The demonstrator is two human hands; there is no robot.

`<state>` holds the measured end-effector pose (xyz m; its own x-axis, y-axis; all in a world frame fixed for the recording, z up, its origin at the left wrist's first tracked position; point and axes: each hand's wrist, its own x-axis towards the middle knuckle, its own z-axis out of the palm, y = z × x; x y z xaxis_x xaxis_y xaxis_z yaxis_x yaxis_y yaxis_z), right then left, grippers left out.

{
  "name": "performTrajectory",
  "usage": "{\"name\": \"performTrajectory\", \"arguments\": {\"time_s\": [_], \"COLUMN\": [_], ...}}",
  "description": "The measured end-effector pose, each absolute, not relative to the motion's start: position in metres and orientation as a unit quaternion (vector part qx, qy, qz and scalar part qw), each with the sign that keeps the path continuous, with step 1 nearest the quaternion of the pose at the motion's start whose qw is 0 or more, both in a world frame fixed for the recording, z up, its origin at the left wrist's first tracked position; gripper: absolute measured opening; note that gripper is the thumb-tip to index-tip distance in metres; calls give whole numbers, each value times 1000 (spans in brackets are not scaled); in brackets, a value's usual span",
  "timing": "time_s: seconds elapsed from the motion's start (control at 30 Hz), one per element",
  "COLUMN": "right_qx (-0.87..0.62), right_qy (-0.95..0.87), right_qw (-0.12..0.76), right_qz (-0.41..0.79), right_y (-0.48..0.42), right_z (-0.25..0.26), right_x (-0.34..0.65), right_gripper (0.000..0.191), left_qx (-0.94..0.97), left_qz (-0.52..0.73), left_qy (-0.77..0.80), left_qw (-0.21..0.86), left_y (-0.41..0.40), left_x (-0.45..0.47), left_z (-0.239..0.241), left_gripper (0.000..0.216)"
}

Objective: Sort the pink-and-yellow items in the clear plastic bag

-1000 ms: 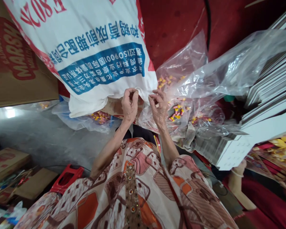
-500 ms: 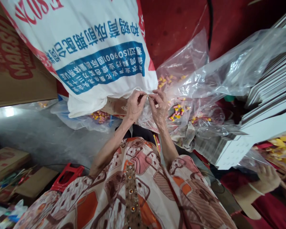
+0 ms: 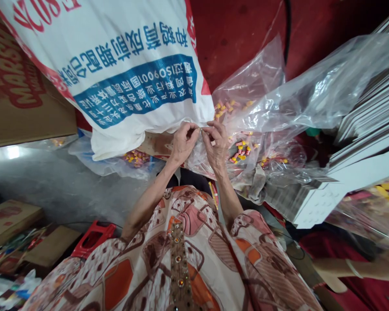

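White and printed in red and blue, the large sack (image 3: 132, 52) lies at the far left, its near edge just beyond the two hands. We see the left hand (image 3: 182, 144) and the right hand (image 3: 217, 149) side by side, thumb and forefinger of each drawn together, tips nearly meeting; we cannot tell what, if anything, they grasp. Just right of the right hand, we note small pink-and-yellow pieces (image 3: 247, 150) among clear plastic (image 3: 285, 106). A cardboard box (image 3: 52, 112) stands farther left, stacked white sheets (image 3: 359, 170) at right, and, near right, another person's forearm (image 3: 366, 270), partly blurred.
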<state>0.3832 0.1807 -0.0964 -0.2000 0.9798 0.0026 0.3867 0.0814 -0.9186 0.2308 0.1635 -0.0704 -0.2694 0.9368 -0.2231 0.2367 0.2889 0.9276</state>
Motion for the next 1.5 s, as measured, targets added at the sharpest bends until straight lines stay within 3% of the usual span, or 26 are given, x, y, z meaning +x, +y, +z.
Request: {"name": "performTrajectory", "arguments": {"time_s": [0.23, 0.63, 1.27, 1.5], "right_qx": [-528, -529, -530, -539], "right_qy": [-647, -682, -664, -665], "right_qw": [415, 364, 380, 370], "right_qz": [361, 350, 366, 359], "right_y": [178, 179, 180, 182], "right_z": [-85, -82, -79, -82], "right_x": [383, 391, 398, 402], "right_gripper": [28, 21, 22, 28], "left_qx": [380, 435, 417, 405], "left_qz": [400, 402, 412, 401], "left_qy": [701, 676, 677, 678], "left_qw": [452, 440, 445, 463], "left_y": [166, 167, 165, 168], "left_x": [232, 237, 246, 247], "left_z": [-69, -59, -62, -60], "left_gripper": [18, 9, 20, 14]}}
